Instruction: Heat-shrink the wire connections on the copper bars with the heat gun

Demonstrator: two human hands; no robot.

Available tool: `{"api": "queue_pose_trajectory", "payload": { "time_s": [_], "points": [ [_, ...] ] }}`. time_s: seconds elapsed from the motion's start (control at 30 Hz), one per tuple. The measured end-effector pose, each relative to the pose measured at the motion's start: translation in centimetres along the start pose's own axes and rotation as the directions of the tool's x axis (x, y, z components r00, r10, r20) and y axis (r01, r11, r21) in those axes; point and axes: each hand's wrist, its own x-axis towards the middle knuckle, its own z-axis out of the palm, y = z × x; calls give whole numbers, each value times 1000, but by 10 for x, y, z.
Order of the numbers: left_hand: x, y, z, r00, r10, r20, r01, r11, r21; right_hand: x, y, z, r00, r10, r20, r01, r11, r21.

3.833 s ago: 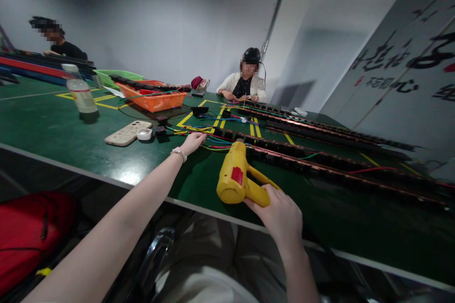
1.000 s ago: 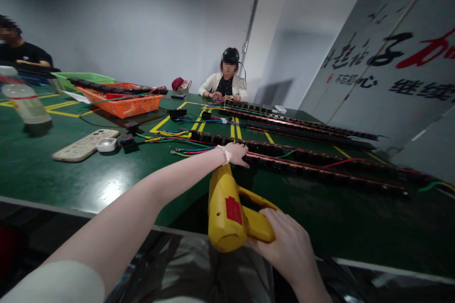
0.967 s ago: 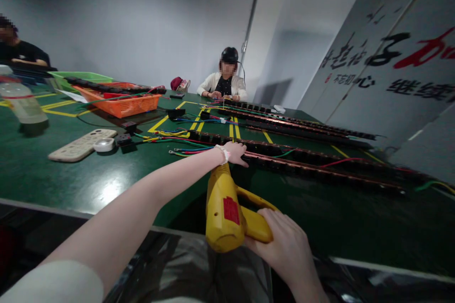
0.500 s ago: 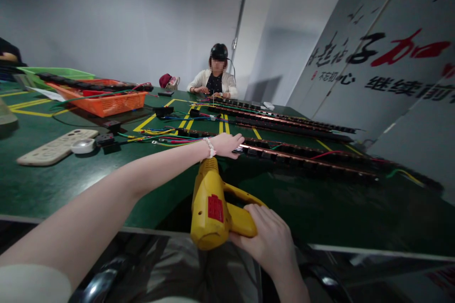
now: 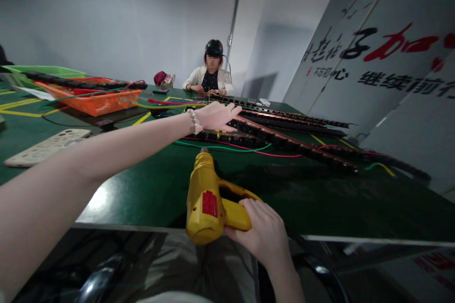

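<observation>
My right hand is wrapped around the handle of a yellow heat gun, held low over the near table edge with its nozzle pointing away from me. Farther out, my left hand grips the left end of a long black strip with a copper-coloured face. That end is raised, and the far right end lies lower, near the table. Coloured wires stick out to the left past my hand. Below my fingers another black strip rests on the table, with loose red and green wires in front of it.
More long strips lie farther back on the green table. At left are an orange basket, a green basket and a cream phone case, partly behind my forearm. A co-worker sits across the table.
My left hand has lifted the strip's left end up and away, and its wires rose along with it. The heat gun stays in my right hand, nearly in place. The view has shifted slightly.
</observation>
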Motion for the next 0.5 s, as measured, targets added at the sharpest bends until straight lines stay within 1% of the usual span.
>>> {"api": "queue_pose_trajectory", "payload": {
  "time_s": [0.1,0.13,0.2,0.27,0.3,0.33,0.4,0.5],
  "points": [
    [6,-19,-29,998,8,-66,-1,995,100,2,1,-4,998,-54,-12,53,997,-48],
    [6,-26,-39,997,29,-68,-18,989,148,3,1,-4,997,-71,-23,69,996,-65],
    [4,-42,-59,995,24,-95,-3,975,221,3,1,-6,995,-92,-49,88,992,-93],
    [-1,-56,-73,992,9,-128,19,977,211,4,0,-7,994,-94,-52,88,991,-102],
    [-4,-63,-78,991,-20,-135,46,981,191,4,0,-7,995,-86,-45,82,992,-99],
    [-7,-69,-79,991,-44,-126,66,982,176,5,-1,-8,996,-78,-35,75,993,-92],
    [-11,-79,-74,986,-108,-127,125,982,140,5,-2,-8,998,-66,-5,66,995,-69],
    [-11,-86,-51,970,-208,-127,221,970,96,5,-2,-6,999,-47,3,47,998,-32]
  ]
}}
